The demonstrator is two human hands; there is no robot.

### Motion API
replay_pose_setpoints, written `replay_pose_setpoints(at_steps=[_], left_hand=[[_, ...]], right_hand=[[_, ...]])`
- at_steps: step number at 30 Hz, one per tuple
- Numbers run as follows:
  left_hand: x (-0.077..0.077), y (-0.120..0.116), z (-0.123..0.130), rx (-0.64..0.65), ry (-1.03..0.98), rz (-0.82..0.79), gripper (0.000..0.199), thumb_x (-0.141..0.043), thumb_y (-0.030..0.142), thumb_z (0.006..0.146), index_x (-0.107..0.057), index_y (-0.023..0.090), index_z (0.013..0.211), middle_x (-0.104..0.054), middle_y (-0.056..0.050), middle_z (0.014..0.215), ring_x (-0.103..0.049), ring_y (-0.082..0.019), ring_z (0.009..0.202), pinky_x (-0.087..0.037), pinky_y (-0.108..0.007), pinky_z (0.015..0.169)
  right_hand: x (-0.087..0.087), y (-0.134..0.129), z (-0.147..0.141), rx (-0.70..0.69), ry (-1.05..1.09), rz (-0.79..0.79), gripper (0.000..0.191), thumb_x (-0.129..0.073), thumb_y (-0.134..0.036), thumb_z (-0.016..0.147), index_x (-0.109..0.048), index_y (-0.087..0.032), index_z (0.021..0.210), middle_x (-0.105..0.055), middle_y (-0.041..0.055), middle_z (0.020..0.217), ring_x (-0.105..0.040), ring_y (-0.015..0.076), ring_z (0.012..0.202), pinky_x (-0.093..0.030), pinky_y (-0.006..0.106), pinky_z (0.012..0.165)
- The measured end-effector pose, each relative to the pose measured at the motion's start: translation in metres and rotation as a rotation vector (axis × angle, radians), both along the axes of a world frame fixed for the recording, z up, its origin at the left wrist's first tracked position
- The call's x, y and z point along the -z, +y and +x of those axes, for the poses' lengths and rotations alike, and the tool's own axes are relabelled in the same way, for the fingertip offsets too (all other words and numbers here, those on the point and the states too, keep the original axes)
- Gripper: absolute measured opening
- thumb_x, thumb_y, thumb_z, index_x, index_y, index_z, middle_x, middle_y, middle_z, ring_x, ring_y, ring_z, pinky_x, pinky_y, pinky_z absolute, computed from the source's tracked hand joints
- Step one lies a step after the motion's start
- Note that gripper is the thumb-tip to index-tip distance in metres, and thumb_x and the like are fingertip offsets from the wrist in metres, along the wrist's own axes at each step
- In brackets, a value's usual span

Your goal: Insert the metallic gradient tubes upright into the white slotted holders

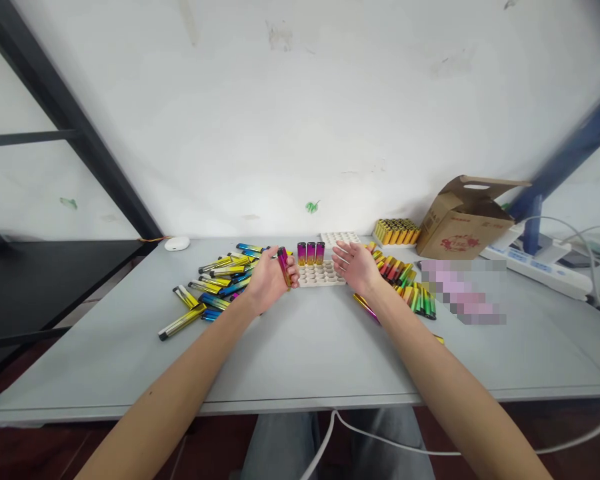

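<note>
My left hand is wrapped round a purple and gold tube, held nearly upright just left of a white tray with round holes. Three purple and gold tubes stand upright in the tray's back row at its left. To the right of them is my right hand, palm turned inward, fingers apart, nothing in it; it covers the tray's right end. Beside my left hand lies a loose pile of yellow and blue tubes. More tubes, red, green and gold, lie beyond my right wrist.
A second white tray lies at the wall. Further right, a tray full of upright gold tubes stands beside an open cardboard box. White power strips and cables are at the right; a white case sits at the back left.
</note>
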State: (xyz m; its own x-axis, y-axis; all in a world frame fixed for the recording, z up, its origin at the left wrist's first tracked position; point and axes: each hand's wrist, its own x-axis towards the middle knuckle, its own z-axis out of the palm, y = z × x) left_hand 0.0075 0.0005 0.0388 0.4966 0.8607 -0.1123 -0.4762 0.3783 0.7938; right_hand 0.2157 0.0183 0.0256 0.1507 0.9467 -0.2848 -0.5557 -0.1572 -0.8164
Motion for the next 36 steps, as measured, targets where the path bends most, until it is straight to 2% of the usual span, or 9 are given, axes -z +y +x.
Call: replay_pose_setpoints(at_steps=[6,15,24,36], left_hand=[[0.005,-0.001,0.004,0.039,0.022,0.046,0.031,-0.031,0.037,0.090,-0.044,0.018,0.068,-0.036,0.001,0.064,-0.041,-0.013,0.054,-0.041,-0.025,0.051],[0.000,-0.009,0.010,-0.043,0.104,0.080,0.024,-0.030,0.027,0.090,-0.041,0.019,0.071,-0.034,0.002,0.063,-0.038,-0.012,0.052,-0.038,-0.022,0.049],[0.003,-0.010,0.012,-0.023,0.076,0.096,0.024,-0.030,0.029,0.090,-0.042,0.019,0.071,-0.035,0.002,0.063,-0.038,-0.012,0.052,-0.038,-0.022,0.049],[0.006,-0.009,0.012,0.009,0.096,0.116,0.024,-0.032,0.029,0.088,-0.042,0.019,0.069,-0.035,0.002,0.063,-0.037,-0.012,0.052,-0.038,-0.022,0.050]], right_hand=[[0.006,0.003,0.000,0.001,-0.043,0.055,0.021,-0.045,-0.035,0.085,-0.063,-0.024,0.082,-0.069,0.0045,0.081,-0.061,0.0185,0.071,-0.049,0.031,0.060],[0.001,0.000,-0.002,0.020,0.014,-0.006,0.025,-0.042,-0.034,0.089,-0.064,-0.023,0.082,-0.069,0.0046,0.087,-0.061,0.0171,0.072,-0.048,0.029,0.059],[-0.002,-0.001,-0.002,0.040,0.039,-0.022,0.027,-0.040,-0.032,0.091,-0.064,-0.022,0.083,-0.068,0.0041,0.088,-0.060,0.0153,0.070,-0.047,0.027,0.058],[-0.007,-0.005,-0.003,0.007,0.091,-0.016,0.032,-0.038,-0.038,0.093,-0.063,-0.023,0.081,-0.070,0.0047,0.093,-0.063,0.0167,0.077,-0.050,0.029,0.067]])
